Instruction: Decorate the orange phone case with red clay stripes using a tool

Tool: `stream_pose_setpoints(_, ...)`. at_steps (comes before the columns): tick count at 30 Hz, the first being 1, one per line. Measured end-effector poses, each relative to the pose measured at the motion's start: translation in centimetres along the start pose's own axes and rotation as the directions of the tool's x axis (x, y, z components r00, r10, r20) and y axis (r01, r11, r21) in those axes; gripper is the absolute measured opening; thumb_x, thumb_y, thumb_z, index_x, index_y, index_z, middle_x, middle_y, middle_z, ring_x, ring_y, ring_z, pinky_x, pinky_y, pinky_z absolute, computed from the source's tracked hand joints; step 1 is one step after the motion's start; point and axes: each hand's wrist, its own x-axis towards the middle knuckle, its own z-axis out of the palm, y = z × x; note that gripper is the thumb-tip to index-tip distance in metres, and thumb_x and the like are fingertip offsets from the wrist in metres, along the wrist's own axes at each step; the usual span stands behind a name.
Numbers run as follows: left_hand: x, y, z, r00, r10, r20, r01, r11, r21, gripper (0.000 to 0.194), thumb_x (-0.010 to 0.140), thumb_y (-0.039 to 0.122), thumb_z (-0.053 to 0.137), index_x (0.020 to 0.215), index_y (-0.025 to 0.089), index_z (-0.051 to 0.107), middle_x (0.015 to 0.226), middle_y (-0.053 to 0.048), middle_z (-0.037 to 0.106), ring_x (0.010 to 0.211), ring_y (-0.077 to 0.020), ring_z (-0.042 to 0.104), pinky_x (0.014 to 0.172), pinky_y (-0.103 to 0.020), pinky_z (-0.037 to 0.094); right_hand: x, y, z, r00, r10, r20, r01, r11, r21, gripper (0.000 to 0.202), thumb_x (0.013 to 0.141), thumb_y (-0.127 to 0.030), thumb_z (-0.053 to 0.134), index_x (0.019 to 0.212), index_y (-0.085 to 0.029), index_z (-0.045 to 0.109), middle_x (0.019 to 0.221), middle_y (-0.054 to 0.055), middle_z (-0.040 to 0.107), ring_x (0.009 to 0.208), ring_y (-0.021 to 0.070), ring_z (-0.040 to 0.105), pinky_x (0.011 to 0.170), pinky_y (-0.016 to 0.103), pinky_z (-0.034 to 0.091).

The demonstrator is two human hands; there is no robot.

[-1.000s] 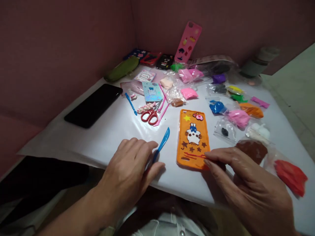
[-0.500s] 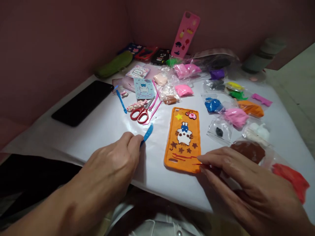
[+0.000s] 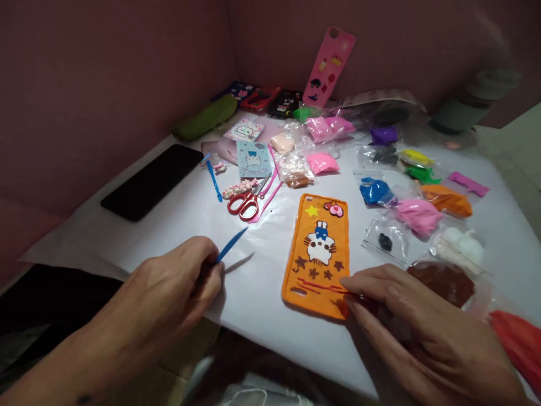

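An orange phone case [image 3: 300,234] lies on the white-covered table, decorated with a white cat figure [image 3: 320,249], a yellow star, a pink piece and brown stars. Thin red clay strands [image 3: 319,285] run across its lower part. My right hand [image 3: 426,332] is at the case's lower right edge, thumb and forefinger pinched on the end of a thin red clay strand [image 3: 344,292]. To the left of the case, my left hand [image 3: 169,299] is closed around a blue clay modelling tool [image 3: 231,246], its tip pointing up and right above the table.
Red-handled scissors [image 3: 248,206], pink tools and another blue tool [image 3: 214,181] lie ahead. A black phone [image 3: 152,181] is at left. Bags of coloured clay [image 3: 418,215] spread over the right side. A pink case [image 3: 329,67] leans on the wall; a bottle [image 3: 469,101] stands far right.
My left hand has drawn back to the left and turned the blue tool, so its blade now shows narrow. My right hand stays by the case's edge. The whole view has shifted slightly.
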Motion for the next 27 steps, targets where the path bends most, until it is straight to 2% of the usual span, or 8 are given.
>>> stream_pose_setpoints(3,0.6,0.9,-0.2,0.989,-0.135,-0.062,0.098,0.905,-0.415,0.015,0.088,0.027,0.059,0.075,0.021,0.059,0.055,0.004,0.055,0.041,-0.0092,0.052,0.036,-0.016,0.040,-0.2,0.3,0.2,0.999,-0.022,-0.033,0.021,0.999,-0.027,0.017,0.095,-0.014,0.049,0.101,-0.018,0.066,0.084,0.006,0.073,0.075,0.0134,0.073,0.070,0.018,0.060)
stream_pose_setpoints(6,0.9,2.1,0.3,0.948,-0.318,0.023,0.220,0.599,-0.770,0.004,0.089,0.023,0.064,0.089,0.022,0.067,0.063,0.004,0.062,0.049,-0.0077,0.058,0.043,-0.013,0.046,-0.5,0.4,0.4,0.999,0.014,-0.049,-0.015,1.000,-0.008,0.016,0.096,-0.015,0.050,0.102,-0.018,0.065,0.084,0.005,0.073,0.073,0.0125,0.073,0.068,0.017,0.060)
stream_pose_setpoints(8,1.0,3.1,1.0,0.926,-0.363,0.105,0.258,0.402,-0.879,0.006,0.090,0.022,0.065,0.085,0.022,0.069,0.066,0.003,0.063,0.048,-0.0062,0.057,0.043,-0.012,0.044,-0.7,0.3,0.4,0.997,0.048,-0.058,-0.047,0.999,0.022,0.016,0.096,-0.016,0.051,0.104,-0.019,0.064,0.084,0.004,0.073,0.072,0.0125,0.073,0.067,0.017,0.060)
stream_pose_setpoints(10,1.0,4.1,1.7,0.904,-0.413,0.115,0.259,0.313,-0.914,0.013,0.090,0.020,0.064,0.077,0.021,0.068,0.069,0.003,0.063,0.047,-0.0054,0.057,0.043,-0.013,0.045,-0.8,0.2,0.6,0.996,0.081,-0.044,-0.079,0.996,0.050,0.017,0.094,-0.014,0.053,0.105,-0.020,0.064,0.084,0.004,0.073,0.073,0.0129,0.072,0.067,0.018,0.060)
stream_pose_setpoints(12,0.8,5.2,2.3,0.888,-0.458,0.031,0.218,0.360,-0.907,0.015,0.089,0.017,0.066,0.075,0.023,0.067,0.068,0.005,0.062,0.049,-0.0057,0.058,0.044,-0.013,0.047,-0.8,0.2,0.9,0.993,0.109,-0.056,-0.104,0.992,0.075,0.018,0.092,-0.012,0.053,0.103,-0.020,0.064,0.081,0.002,0.073,0.070,0.0131,0.072,0.064,0.019,0.059)
stream_pose_setpoints(16,0.1,6.7,3.0,0.918,-0.366,-0.152,0.082,0.551,-0.831,0.018,0.086,0.010,0.064,0.081,0.027,0.069,0.070,0.005,0.067,0.054,-0.0089,0.063,0.048,-0.016,0.051,-0.7,0.0,1.6,0.989,0.130,-0.073,-0.122,0.987,0.104,0.017,0.092,-0.012,0.053,0.103,-0.021,0.062,0.077,0.002,0.072,0.064,0.0151,0.070,0.057,0.024,0.057)
stream_pose_setpoints(21,-0.2,5.8,3.3,0.986,-0.123,-0.113,-0.009,0.636,-0.772,0.027,0.089,0.008,0.059,0.098,0.032,0.068,0.078,0.003,0.070,0.063,-0.0126,0.067,0.051,-0.020,0.055,-0.7,-0.2,1.6,0.989,0.137,-0.059,-0.136,0.990,0.025,0.018,0.092,-0.010,0.053,0.101,-0.020,0.065,0.081,0.003,0.076,0.066,0.0145,0.073,0.063,0.022,0.060)
stream_pose_setpoints(27,0.4,5.3,3.5,0.996,0.009,-0.088,-0.069,0.701,-0.710,0.024,0.089,0.009,0.060,0.099,0.031,0.064,0.080,0.005,0.072,0.065,-0.0118,0.070,0.049,-0.016,0.053,-1.7,0.0,1.6,0.993,0.116,0.008,-0.116,0.993,-0.018,0.026,0.090,-0.016,0.062,0.115,-0.022,0.061,0.096,0.003,0.078,0.084,0.0166,0.076,0.074,0.024,0.063)
